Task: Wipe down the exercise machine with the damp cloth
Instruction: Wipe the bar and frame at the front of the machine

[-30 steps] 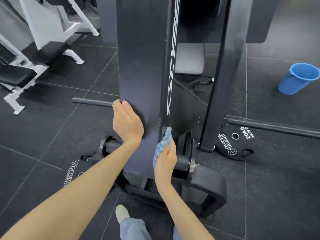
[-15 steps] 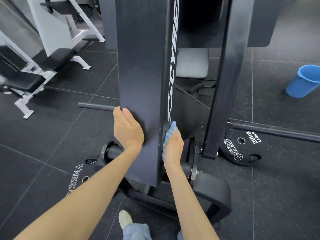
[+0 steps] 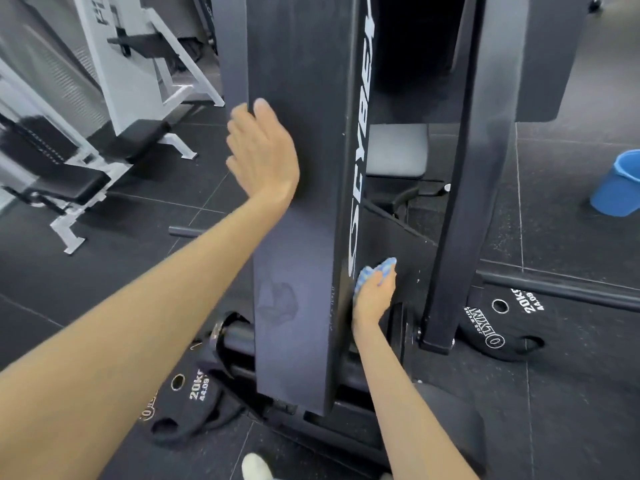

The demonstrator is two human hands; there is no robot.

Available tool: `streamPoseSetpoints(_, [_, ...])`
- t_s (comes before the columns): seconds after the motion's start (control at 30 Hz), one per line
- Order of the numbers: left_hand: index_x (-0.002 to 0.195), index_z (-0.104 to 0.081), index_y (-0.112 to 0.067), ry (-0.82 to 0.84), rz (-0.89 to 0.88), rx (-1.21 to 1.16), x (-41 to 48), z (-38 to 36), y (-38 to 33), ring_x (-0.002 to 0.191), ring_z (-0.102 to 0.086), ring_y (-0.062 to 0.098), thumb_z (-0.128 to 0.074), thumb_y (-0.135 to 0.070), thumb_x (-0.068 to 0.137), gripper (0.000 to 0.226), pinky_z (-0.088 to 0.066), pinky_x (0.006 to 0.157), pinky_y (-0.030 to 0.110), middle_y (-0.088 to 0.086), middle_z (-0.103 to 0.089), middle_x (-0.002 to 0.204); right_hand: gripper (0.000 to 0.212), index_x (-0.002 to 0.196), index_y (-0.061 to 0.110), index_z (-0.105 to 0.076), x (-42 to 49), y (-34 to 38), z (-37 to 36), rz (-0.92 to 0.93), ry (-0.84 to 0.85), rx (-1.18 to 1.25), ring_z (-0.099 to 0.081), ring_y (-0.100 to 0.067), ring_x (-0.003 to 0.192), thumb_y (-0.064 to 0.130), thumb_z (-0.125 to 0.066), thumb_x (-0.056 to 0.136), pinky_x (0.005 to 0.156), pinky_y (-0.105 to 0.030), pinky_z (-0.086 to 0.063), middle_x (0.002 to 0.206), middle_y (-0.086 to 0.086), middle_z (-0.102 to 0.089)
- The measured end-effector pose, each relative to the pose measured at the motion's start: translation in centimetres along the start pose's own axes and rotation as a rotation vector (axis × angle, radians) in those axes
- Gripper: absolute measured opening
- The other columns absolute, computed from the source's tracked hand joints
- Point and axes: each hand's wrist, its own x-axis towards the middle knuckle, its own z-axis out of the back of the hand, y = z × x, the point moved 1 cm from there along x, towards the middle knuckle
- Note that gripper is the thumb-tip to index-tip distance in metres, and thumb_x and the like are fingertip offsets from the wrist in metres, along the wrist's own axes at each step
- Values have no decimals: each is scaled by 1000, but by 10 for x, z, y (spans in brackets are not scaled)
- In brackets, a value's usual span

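The black exercise machine [image 3: 304, 237] fills the middle of the view, a broad upright beam with white lettering down its right side. My left hand [image 3: 263, 157] lies flat with straight fingers against the beam's left edge, high up. A hand-shaped mark shows lower on the beam where the surface is dull. My right hand [image 3: 374, 292] holds a bunched blue checked cloth [image 3: 375, 270] against the machine's dark side panel, right of the lettering and low down. The cloth sticks out above my fingers.
A blue bucket [image 3: 620, 185] stands on the floor at the right edge. 20 kg weight plates lie at lower left [image 3: 187, 403] and right [image 3: 502, 327]. White benches [image 3: 104, 133] stand at the left. A black bar [image 3: 561, 289] runs along the floor on the right.
My left hand has slid up the beam from its lower part to a higher spot, leaving a print. The right hand with the cloth stays low on the side panel. The view shifted slightly.
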Motion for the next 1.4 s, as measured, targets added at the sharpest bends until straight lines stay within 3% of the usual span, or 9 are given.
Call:
streamPoseSetpoints(0.13, [121, -48, -11, -80, 46, 85, 2, -18, -10, 115, -46, 27, -22, -33, 101, 39, -39, 92, 43, 3, -53, 124, 40, 137, 23, -48, 19, 51, -23, 305, 135, 6, -41, 0, 127, 38, -38, 101, 101, -7, -30, 140, 8, -46])
streamPoseSetpoints(0.33, [116, -48, -9, -106, 8, 102, 5, -22, -3, 107, -49, 28, -20, -36, 99, 42, -40, 88, 43, 3, -56, 118, 27, 109, 17, -55, 55, 12, -7, 67, -132, 54, -47, 1, 62, 27, -30, 103, 60, -10, -39, 81, 10, -53])
streamPoseSetpoints(0.47, [116, -48, -9, -108, -4, 130, 4, -22, -2, 107, -49, 28, -21, -35, 100, 41, -38, 86, 41, 3, -55, 117, 11, 86, 33, -38, 59, -7, -8, -119, -113, 9, -51, -20, 71, 40, -30, 85, 57, -31, -37, 110, -16, -60])
streamPoseSetpoints(0.67, [118, -48, -9, -104, 4, 145, 2, -21, -5, 108, -49, 26, -21, -35, 100, 42, -39, 88, 41, 3, -55, 119, 40, 140, 26, -43, 36, 52, -20, 293, 104, -66, -51, 15, 106, 27, -42, 101, 89, -5, -39, 128, 13, -52])
streamPoseSetpoints(0.8, [120, -48, -9, -89, 10, 140, 0, -18, -7, 110, -48, 27, -21, -35, 101, 42, -37, 89, 41, 3, -55, 122, 43, 142, 27, -42, 22, 29, 4, 108, 78, -53, -46, -7, 127, 31, -43, 100, 107, -26, -36, 141, 8, -49])
streamPoseSetpoints(0.93, [123, -47, -10, -79, -1, 154, -1, -17, -9, 113, -48, 27, -21, -35, 101, 42, -35, 90, 41, 4, -53, 124, 29, 115, 42, -62, -24, 59, 9, -110, 371, 67, -49, -5, 61, 51, -45, 93, 57, -21, -39, 79, 14, -55])
streamPoseSetpoints(1.13, [125, -47, -10, -76, 23, 157, -1, -17, -7, 115, -47, 27, -21, -36, 101, 44, -35, 92, 41, 4, -53, 127, 39, 140, 32, -42, -68, 132, -23, 448, 304, 76, -51, -2, 117, 34, -37, 102, 97, -21, -42, 135, 11, -51])
streamPoseSetpoints(1.27, [126, -46, -9, -75, 19, 153, 0, -16, -6, 115, -47, 27, -20, -36, 101, 45, -35, 94, 43, 4, -53, 128, 18, 105, 38, -53, -68, 98, 0, -4, 312, 166, -52, 12, 59, 36, -35, 103, 56, -8, -43, 88, 11, -52])
streamPoseSetpoints(1.4, [125, -46, -7, -82, 11, 160, 0, -17, -7, 116, -46, 26, -20, -35, 101, 45, -34, 95, 42, 4, -52, 128, 32, 75, 15, -46, -63, 95, 3, -289, 295, 151, -34, -11, 48, 29, -35, 101, 40, -16, -30, 71, -2, -39])
